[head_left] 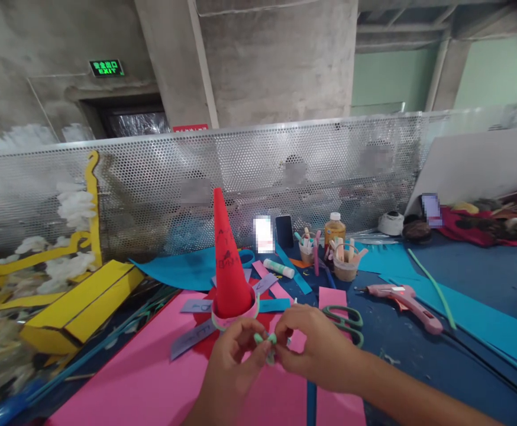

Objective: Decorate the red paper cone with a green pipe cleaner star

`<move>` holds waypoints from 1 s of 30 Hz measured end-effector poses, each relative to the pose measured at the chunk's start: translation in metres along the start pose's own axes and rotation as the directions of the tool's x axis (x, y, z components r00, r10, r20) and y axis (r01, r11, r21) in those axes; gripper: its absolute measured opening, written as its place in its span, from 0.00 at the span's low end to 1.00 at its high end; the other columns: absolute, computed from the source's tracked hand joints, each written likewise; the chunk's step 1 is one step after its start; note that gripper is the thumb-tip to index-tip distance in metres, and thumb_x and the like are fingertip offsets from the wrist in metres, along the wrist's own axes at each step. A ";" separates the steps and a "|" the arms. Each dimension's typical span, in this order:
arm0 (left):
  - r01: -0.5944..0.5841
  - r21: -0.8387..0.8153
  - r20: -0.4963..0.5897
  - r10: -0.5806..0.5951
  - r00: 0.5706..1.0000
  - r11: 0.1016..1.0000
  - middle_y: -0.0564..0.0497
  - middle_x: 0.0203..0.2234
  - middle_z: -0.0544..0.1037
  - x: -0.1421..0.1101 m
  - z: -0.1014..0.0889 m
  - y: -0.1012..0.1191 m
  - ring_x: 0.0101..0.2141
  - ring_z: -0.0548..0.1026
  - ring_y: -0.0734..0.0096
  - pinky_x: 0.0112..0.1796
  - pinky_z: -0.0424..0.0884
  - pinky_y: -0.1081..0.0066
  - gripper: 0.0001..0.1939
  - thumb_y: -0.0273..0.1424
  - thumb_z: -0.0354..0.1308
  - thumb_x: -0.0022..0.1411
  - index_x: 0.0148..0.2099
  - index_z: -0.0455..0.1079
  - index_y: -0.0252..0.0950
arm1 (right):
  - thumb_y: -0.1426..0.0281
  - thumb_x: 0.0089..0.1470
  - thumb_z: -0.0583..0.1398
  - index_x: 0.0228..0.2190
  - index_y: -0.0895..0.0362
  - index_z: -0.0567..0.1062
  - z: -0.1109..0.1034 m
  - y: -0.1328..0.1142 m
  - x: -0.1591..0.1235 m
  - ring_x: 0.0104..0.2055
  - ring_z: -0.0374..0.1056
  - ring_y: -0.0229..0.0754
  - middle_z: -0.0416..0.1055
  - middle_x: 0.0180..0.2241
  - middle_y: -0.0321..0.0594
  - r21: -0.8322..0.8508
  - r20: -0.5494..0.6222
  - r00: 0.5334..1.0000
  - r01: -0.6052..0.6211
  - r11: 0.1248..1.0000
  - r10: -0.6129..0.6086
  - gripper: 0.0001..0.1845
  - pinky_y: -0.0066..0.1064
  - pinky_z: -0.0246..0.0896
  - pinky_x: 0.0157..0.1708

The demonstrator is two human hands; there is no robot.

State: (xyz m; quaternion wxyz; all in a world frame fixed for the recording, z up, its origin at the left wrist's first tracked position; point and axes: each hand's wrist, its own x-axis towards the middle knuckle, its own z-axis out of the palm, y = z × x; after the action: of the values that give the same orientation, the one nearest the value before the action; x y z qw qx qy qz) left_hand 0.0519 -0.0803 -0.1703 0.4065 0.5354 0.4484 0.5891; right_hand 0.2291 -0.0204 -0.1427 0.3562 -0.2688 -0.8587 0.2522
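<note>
My left hand [230, 358] and my right hand [315, 346] meet low in the middle of the view. Together their fingertips pinch a small mint-green curled paper strip [265, 341]. Just behind them a red paper cone [228, 260] stands upright with a pink band round its base and purple paper strips spread under it. A large pink foam sheet [152, 378] lies beneath my hands. Green-handled scissors [346, 321] rest right of my right hand.
A pink glue gun [403, 299] lies on the blue table at right. Cups of sticks [345, 260], a glue bottle [335, 228], a glue stick [278, 268] and two phones [274, 232] stand behind the cone. Yellow foam shapes [76, 302] fill the left. A perforated metal screen [249, 171] closes the back.
</note>
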 end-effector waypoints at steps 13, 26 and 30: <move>0.180 -0.240 0.067 -0.168 0.983 0.954 0.49 0.34 0.81 0.000 0.004 -0.003 0.34 0.78 0.67 0.41 0.75 0.66 0.25 0.41 0.78 0.47 0.43 0.75 0.36 | 0.70 0.44 0.58 0.19 0.56 0.69 -0.003 -0.004 0.006 0.25 0.60 0.36 0.66 0.20 0.33 0.429 0.046 0.952 -0.292 0.855 0.303 0.05 0.28 0.56 0.27; 0.255 -0.374 0.007 -0.272 0.962 0.892 0.54 0.19 0.74 -0.002 0.010 0.008 0.20 0.73 0.73 0.26 0.72 0.72 0.21 0.44 0.77 0.47 0.28 0.76 0.33 | 0.64 0.47 0.69 0.26 0.60 0.78 0.004 0.006 0.008 0.27 0.65 0.36 0.71 0.22 0.34 0.837 0.272 0.907 -0.387 0.386 0.320 0.11 0.30 0.58 0.33; 0.272 -0.409 0.033 -0.284 0.958 0.871 0.56 0.17 0.69 -0.003 0.012 0.012 0.18 0.70 0.75 0.22 0.70 0.73 0.20 0.43 0.76 0.47 0.26 0.73 0.33 | 0.66 0.43 0.73 0.30 0.60 0.81 0.007 0.007 0.004 0.26 0.66 0.33 0.74 0.25 0.34 0.865 0.347 0.888 -0.428 0.264 0.303 0.13 0.28 0.58 0.32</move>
State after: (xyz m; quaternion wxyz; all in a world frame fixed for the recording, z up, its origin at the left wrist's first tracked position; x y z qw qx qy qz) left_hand 0.0637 -0.0853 -0.1596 0.5838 0.3599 0.3929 0.6127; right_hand 0.2232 -0.0144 -0.1489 0.3275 -0.1969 -0.4972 0.7789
